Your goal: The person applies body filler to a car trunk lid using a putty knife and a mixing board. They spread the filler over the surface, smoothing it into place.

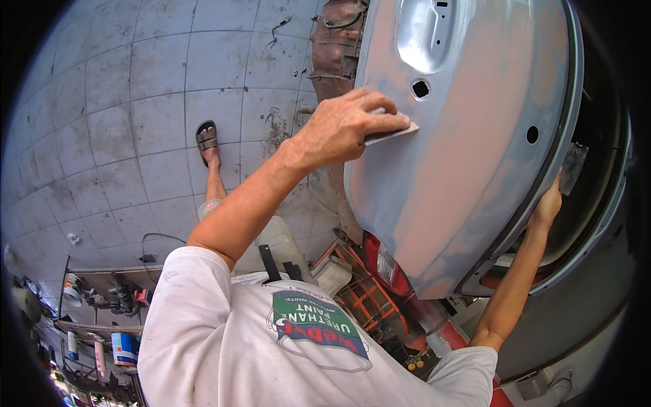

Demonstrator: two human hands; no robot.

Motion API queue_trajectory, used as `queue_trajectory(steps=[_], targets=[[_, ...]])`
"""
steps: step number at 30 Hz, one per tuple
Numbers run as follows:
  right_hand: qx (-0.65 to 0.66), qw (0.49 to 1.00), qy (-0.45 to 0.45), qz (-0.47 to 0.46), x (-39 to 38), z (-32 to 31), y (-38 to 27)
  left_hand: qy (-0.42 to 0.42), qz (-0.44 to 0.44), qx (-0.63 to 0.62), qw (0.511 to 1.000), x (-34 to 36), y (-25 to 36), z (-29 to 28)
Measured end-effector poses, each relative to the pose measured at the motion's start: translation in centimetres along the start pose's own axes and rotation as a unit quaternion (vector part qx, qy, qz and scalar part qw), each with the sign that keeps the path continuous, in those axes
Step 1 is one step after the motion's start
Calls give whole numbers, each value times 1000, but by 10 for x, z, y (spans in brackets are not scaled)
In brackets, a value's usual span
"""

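Observation:
A car trunk lid (468,149) with grey primer and broad pinkish filler patches stretches across the right half of the head view. My left hand (356,122) is closed on a thin, flat piece of sandpaper (392,135), which is over the lid's left edge; whether it touches the surface cannot be told. On the far right, my right hand (546,205) grips the lid's dark-trimmed edge, its fingertips partly hidden. Just above those fingers is a grey, crumpled-looking flat piece (574,168); I cannot tell whether the hand holds it.
Two holes and a silvery recess (426,41) interrupt the lid. Below it are a red tail light (385,264) and an orange metal frame (369,298). A shelf (102,275) with cans and tools stands lower left. Tiled floor (122,102) lies at the left, under my sandalled foot.

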State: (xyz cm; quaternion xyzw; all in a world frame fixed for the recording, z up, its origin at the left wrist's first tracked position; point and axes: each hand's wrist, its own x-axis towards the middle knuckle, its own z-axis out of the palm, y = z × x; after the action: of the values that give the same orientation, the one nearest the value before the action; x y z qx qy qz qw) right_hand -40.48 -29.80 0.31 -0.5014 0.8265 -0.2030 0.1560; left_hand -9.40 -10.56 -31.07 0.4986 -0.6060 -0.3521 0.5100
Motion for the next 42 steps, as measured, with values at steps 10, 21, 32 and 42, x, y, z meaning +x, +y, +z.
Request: queue_trajectory(steps=[10, 21, 32, 42], targets=[[-8, 992, 34, -118, 16, 4, 11, 1, -179, -271, 946, -106, -25, -4], [155, 906, 127, -374, -60, -18, 41, 63, -207, -209, 954, -176, 41, -72], [664, 521, -497, 203, -353, 55, 185, 37, 104, -110, 988, -219, 258, -21], [527, 752, -382, 97, -340, 42, 190, 26, -146, -29, 988, -212, 34, -13]])
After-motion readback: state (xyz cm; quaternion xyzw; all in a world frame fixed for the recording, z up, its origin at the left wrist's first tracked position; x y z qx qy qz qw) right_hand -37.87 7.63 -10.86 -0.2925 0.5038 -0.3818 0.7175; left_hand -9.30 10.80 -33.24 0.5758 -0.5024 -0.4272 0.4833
